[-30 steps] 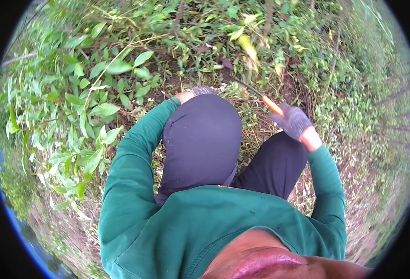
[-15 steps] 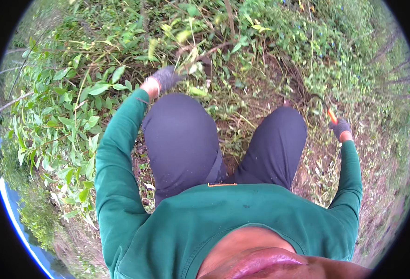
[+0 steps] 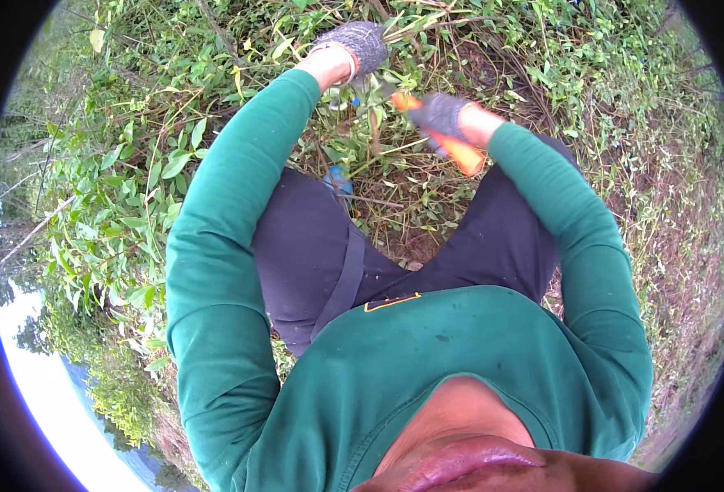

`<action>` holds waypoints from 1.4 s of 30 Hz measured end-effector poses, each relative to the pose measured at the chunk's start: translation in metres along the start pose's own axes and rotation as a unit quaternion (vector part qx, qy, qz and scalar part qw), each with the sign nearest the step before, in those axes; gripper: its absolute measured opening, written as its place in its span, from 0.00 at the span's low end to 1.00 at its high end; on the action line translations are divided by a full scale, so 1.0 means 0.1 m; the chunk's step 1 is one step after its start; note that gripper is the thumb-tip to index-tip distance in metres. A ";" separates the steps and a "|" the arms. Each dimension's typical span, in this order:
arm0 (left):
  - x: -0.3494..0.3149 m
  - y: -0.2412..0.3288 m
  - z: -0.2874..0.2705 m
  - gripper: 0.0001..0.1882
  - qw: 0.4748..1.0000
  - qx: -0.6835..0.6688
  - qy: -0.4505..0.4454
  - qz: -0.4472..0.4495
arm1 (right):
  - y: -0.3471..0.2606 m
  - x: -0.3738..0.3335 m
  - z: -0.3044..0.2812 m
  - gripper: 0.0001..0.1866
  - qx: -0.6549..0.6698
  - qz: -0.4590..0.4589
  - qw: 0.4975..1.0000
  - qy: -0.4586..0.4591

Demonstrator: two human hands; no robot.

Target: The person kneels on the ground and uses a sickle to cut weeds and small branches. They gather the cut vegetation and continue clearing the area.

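My left hand point(image 3: 355, 47), in a grey knit glove, is closed around thin plant stems point(image 3: 415, 31) at the far middle. My right hand point(image 3: 442, 115), gloved too and blurred by motion, grips the orange handle of a sickle point(image 3: 463, 154), nearer to me and to the right. The sickle's dark blade points left toward the growth just below my left hand; most of it is smeared or hidden among leaves. Broad green leaves point(image 3: 370, 107) stand between the hands and my knees.
Dense leafy bushes point(image 3: 148, 172) and a bare pale branch point(image 3: 38, 234) fill the left side. Cut stems and trodden weeds point(image 3: 624, 180) cover the ground on the right. A small blue thing point(image 3: 339, 179) shows beside my left knee.
My right hand has swung the sickle from the far right in to the middle. My left hand has moved farther out and to the right. My knees have shifted.
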State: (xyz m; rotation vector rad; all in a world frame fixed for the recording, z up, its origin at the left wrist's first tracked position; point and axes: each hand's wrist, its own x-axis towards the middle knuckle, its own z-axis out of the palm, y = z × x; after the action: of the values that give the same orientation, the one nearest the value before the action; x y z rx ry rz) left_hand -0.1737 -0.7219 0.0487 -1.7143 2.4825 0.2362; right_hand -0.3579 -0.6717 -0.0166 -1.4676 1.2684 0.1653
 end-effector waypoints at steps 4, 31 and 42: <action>-0.08 -0.12 -0.03 0.18 0.996 -0.039 0.013 -0.081 | 0.30 -0.25 0.41 0.17 0.136 -0.006 0.966 -0.219; -0.32 0.06 -0.79 0.17 0.951 -0.214 0.224 0.001 | 0.72 -0.13 -0.83 0.18 0.004 -0.069 0.865 0.496; -0.41 0.26 -0.76 0.16 0.967 -0.052 0.246 0.031 | 0.54 0.64 0.93 0.13 -0.428 -0.149 0.891 0.011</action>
State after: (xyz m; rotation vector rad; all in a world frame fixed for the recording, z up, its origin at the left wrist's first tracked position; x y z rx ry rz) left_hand -0.1843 -0.6897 0.1320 -1.9334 2.9147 -0.0665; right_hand -0.3238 -0.6264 -0.1278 -2.4016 0.9953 0.5555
